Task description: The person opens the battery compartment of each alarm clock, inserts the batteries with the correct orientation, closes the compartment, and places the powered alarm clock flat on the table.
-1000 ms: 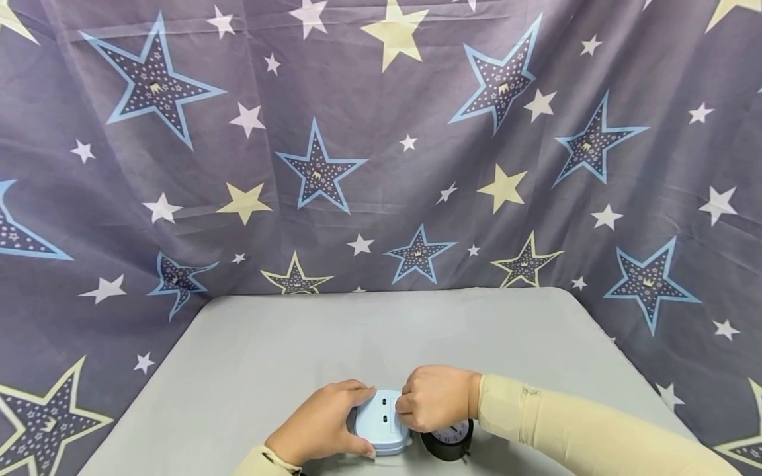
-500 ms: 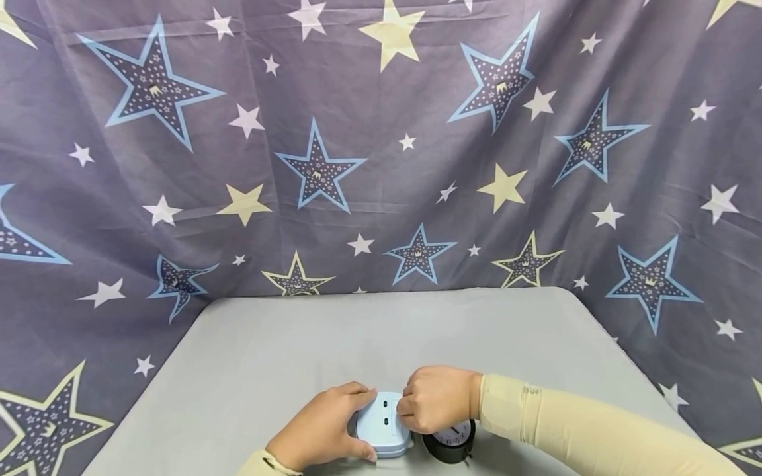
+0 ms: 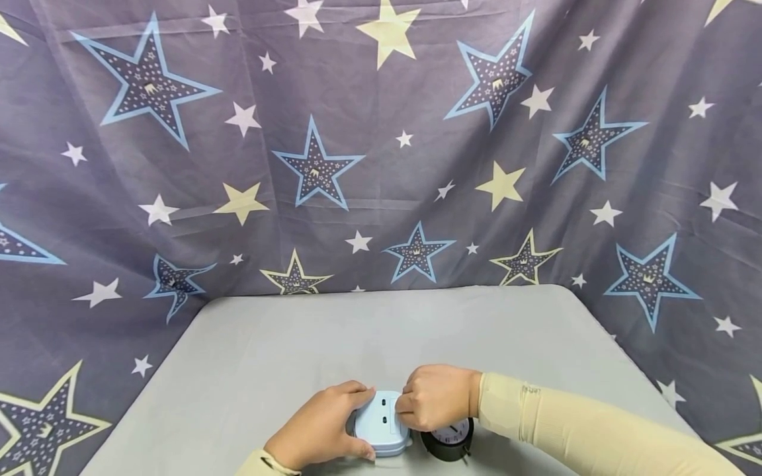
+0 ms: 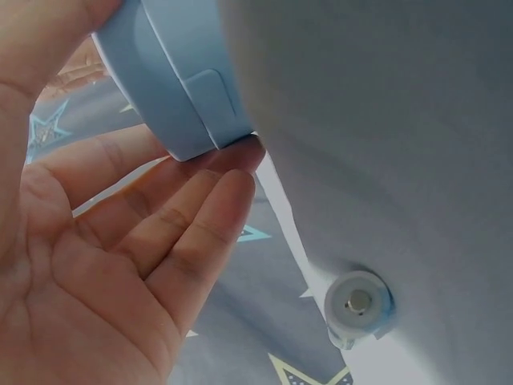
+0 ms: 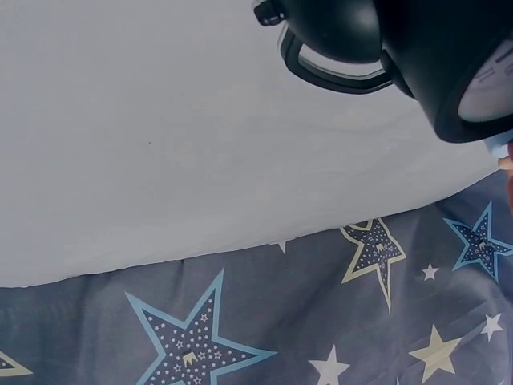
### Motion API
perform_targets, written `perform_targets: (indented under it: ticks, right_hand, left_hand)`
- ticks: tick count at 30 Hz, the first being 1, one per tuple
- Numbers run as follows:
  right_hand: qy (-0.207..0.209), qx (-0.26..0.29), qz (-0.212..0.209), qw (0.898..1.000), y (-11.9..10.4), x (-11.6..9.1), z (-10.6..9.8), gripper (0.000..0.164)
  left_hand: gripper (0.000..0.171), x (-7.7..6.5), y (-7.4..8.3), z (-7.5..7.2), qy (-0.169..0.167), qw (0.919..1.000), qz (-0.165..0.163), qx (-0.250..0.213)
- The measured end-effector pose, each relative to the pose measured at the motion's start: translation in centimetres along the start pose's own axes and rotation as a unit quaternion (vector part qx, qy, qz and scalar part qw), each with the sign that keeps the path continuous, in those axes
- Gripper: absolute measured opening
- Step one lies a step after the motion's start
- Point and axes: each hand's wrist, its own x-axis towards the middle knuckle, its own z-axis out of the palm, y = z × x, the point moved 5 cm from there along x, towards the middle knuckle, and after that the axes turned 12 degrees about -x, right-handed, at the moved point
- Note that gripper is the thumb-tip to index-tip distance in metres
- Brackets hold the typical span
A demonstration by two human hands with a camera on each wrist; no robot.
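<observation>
A light-blue box (image 3: 376,430) with rounded corners and two small dark slots on its top stands near the table's front. My left hand (image 3: 321,423) grips its left side, thumb at the near edge and fingers at the far edge. In the left wrist view, some of that hand's fingers (image 4: 200,224) extend below the box (image 4: 172,80). Curled fingers of my right hand (image 3: 437,396) are at the right part of the box's top; their tips are hidden. Under the right wrist lies a black alarm clock (image 3: 448,449), partly covered, its dark casing (image 5: 449,64) large in the right wrist view.
The grey-covered table (image 3: 286,344) reaches back to a star-patterned curtain (image 3: 369,218), which also hangs along both sides. A small round pale object (image 4: 357,303) with a metallic centre shows in the left wrist view.
</observation>
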Motion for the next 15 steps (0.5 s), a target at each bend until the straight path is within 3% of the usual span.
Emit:
perform_targets:
  ticks: [9,15]
  right_hand:
    - [-0.002,0.003,0.011,1.000,0.30,-0.01,0.19,0.016]
    - [0.024,0.000,0.020,0.999,0.36,-0.09,0.22,0.016]
  left_hand:
    - [0.097,0.05,-0.02,-0.26,0.004,1.0000,0.005,0.003]
    - [0.097,-0.06,-0.13,-0.36,0.003,1.0000,-0.001,-0.005]
